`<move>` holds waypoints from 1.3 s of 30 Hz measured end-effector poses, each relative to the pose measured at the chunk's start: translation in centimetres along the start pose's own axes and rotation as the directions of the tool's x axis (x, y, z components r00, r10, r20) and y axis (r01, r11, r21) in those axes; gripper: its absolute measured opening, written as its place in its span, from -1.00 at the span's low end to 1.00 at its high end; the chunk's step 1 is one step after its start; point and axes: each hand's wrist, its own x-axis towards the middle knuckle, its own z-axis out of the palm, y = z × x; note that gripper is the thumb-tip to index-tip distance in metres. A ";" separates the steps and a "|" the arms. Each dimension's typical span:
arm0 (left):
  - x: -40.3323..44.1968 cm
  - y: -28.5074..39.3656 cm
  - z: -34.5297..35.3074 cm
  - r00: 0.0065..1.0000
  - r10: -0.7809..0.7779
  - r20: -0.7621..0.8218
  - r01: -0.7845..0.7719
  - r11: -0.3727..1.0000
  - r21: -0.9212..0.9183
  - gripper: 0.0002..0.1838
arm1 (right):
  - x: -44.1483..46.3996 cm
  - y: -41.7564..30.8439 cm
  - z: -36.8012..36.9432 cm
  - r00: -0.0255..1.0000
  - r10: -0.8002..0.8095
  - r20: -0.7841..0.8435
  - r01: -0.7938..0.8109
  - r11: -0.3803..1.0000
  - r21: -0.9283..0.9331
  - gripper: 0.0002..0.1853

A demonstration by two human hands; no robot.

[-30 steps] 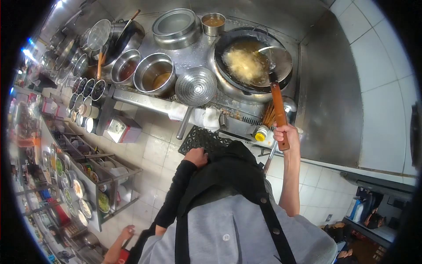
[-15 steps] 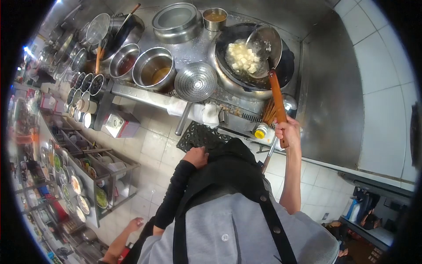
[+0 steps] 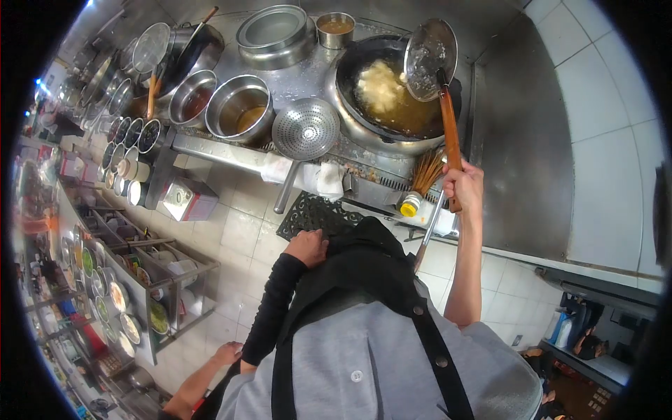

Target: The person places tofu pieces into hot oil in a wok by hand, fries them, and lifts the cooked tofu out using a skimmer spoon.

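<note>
Our right hand [image 3: 463,185] holds the skimmer [image 3: 430,59] by its wooden handle [image 3: 450,133], tipped up over the right side of the wok [image 3: 347,85], and we should move it slowly near the pale lumps [image 3: 380,87] in the oil [image 3: 420,116] to stop splashes, though our left hand [image 3: 306,247] may be empty; we cannot tell.

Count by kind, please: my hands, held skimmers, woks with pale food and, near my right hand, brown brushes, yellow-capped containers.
Left hand, right hand: 2
Held skimmer: 1
Wok with pale food: 1
Brown brush: 1
Yellow-capped container: 1
Total: 6
</note>
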 end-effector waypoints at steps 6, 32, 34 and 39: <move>-1.0 0.6 -1.4 1.000 0.014 -0.016 -0.014 1.000 0.005 -0.68 | -1.2 -0.9 -0.9 1.000 -0.030 0.000 0.030 0.998 0.051 -0.87; -3.0 6.3 -3.9 0.981 0.142 -0.129 -0.128 0.985 0.113 -0.63 | 1.7 0.5 -4.1 0.995 -0.059 -0.074 0.053 0.995 -0.081 -0.91; -3.2 6.9 -4.5 0.990 0.108 -0.088 -0.099 0.989 0.106 -0.62 | 3.7 0.9 -4.9 0.998 -0.059 -0.030 0.055 0.993 -0.105 -0.91; -3.9 6.5 -4.1 0.990 0.090 -0.105 -0.083 0.994 0.072 -0.64 | 7.5 1.5 -6.1 0.996 -0.028 0.084 0.036 0.995 -0.097 -0.88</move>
